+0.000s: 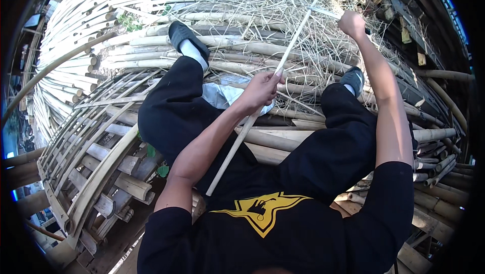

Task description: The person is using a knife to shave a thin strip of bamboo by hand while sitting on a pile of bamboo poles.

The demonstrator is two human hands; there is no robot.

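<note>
My left hand [260,90] is closed round a long, pale bamboo strip [298,31]. The strip runs slantwise from my lap up past the top edge of the view. Out to the right and farther off, my right hand [352,24] is wrapped round the handle of a knife, my arm nearly straight. The thin knife blade [323,12] points left and lies against the strip, well beyond my left hand. Most of the knife's handle is hidden in my fist; a dark end shows below it.
Curly shavings [288,21] cover the bamboo poles [237,44] in front of me. A slatted bamboo frame [108,147] stands at my left, and stacked poles [76,67] lie beyond it. A whitish plastic sheet [217,94] sits between my legs. More poles [444,168] are piled at right.
</note>
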